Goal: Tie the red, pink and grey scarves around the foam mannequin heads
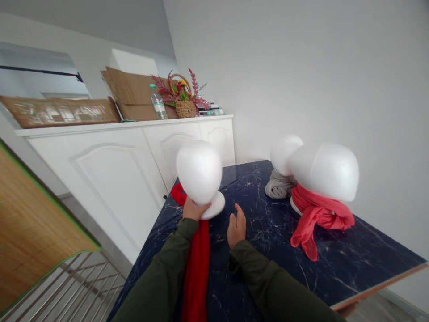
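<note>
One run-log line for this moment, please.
left hand: grips nearest foam head | right hand: open, empty | loose red scarf: on table

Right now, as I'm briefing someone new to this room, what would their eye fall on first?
The white foam head at centre, held at its neck by the left hand, above a long red scarf lying on the dark marbled table. The right hand is open beside it. To the right stand a second foam head in a coral scarf and a third foam head in a grey scarf.
</note>
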The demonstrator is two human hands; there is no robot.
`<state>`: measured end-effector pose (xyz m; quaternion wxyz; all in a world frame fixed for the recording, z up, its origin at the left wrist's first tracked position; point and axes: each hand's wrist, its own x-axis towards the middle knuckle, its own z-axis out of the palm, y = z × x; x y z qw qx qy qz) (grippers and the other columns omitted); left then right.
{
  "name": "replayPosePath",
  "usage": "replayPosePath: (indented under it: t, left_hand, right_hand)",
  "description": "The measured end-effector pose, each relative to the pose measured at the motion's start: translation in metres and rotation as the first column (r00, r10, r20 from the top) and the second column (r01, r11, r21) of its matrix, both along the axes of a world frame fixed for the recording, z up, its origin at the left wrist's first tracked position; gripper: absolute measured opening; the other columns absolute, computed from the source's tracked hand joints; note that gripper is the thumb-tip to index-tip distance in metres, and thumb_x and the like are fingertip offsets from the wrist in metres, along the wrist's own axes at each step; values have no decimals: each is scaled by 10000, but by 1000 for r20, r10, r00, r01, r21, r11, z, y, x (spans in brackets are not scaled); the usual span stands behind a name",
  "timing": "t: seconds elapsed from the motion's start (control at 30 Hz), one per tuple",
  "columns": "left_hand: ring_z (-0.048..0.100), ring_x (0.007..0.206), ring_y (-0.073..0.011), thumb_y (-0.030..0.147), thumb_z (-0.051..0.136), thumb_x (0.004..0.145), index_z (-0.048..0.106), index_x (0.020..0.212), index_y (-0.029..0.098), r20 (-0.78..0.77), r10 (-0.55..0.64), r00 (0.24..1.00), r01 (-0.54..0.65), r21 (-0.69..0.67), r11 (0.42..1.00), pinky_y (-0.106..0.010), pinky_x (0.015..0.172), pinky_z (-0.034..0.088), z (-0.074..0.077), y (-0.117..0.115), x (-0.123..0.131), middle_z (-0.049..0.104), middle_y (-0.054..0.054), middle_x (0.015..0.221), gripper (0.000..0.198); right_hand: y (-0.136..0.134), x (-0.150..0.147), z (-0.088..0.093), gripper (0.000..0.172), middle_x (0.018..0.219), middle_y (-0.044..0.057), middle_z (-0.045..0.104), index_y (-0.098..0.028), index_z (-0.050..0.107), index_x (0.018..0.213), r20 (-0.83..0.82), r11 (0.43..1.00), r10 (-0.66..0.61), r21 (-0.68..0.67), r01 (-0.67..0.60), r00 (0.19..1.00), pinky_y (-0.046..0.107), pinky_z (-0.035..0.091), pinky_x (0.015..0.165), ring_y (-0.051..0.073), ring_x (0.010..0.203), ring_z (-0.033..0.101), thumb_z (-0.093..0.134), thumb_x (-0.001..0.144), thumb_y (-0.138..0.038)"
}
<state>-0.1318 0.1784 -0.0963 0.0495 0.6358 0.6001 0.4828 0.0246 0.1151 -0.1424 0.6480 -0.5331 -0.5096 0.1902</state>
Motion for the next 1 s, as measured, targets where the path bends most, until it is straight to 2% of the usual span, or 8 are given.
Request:
replayPosePath:
  t: [0.07,0.13,0.27,0.37,0.57,0.73,0.9,1.0]
  left_hand:
    - [492,1038,-290,465,673,507,433,1113,91,-15,254,967,-254,-46,966,-362,860,417,3,1,-33,525,-160,1126,751]
    - [505,1009,-327,537,646,492,438,1100,79,-27,464,886,-464,-91,881,-398,822,429,4,-1,-67,535,-180,1095,789]
    - [503,1004,-361,609,612,468,422,1121,60,-30,659,752,-656,-139,742,-445,823,419,-3,-9,-111,533,-199,1088,874]
    - [502,1007,-355,612,615,449,420,1123,56,-21,652,758,-646,-159,746,-434,831,419,-10,-9,-118,531,-196,1087,895]
    - [498,1010,-335,588,625,446,435,1087,67,-17,530,848,-528,-117,841,-403,828,420,-25,10,-113,528,-182,1076,848]
    - [476,1040,-311,533,567,580,415,1129,66,-130,377,917,-381,-10,925,-387,870,386,-33,25,-115,522,-172,1087,736]
    - [434,1068,-355,494,473,692,371,1201,41,-226,482,847,-503,-45,863,-456,875,345,-36,28,-112,512,-210,1076,689]
    - [465,1033,-345,479,443,719,317,1244,27,-230,448,864,-474,-72,877,-437,848,372,-37,28,-110,524,-214,1057,704]
  right_hand:
    - [0,-1,-1,452,1198,129,452,-78,408,1186,-23,999,7,-38,-8,1000,363,259,979,185,1120,383,297,794,-273]
    - [0,-3,-2,453,1190,133,455,-71,410,1183,-42,998,18,-58,-21,999,363,255,982,187,1116,384,302,793,-276]
    - [0,-7,-5,436,1180,119,462,-98,420,1176,-61,997,58,-49,-61,996,366,261,977,187,1105,394,316,790,-272]
    - [0,-10,-7,421,1167,108,476,-122,428,1169,-82,995,83,-43,-87,993,368,278,966,190,1092,408,334,784,-268]
    - [3,-11,-10,403,1128,102,499,-151,444,1150,-155,990,115,-63,-126,981,371,300,947,192,1057,442,362,772,-262]
    - [1,-12,-9,398,1095,96,513,-161,441,1147,-197,983,151,-76,-169,969,364,313,937,184,1027,462,380,769,-268]
    - [0,-12,-7,397,1075,93,520,-157,446,1141,-215,978,168,-85,-190,962,342,322,928,176,1015,471,385,766,-274]
    - [0,-13,-6,389,1050,88,533,-163,460,1125,-231,976,173,-89,-198,958,332,336,910,173,987,485,396,759,-276]
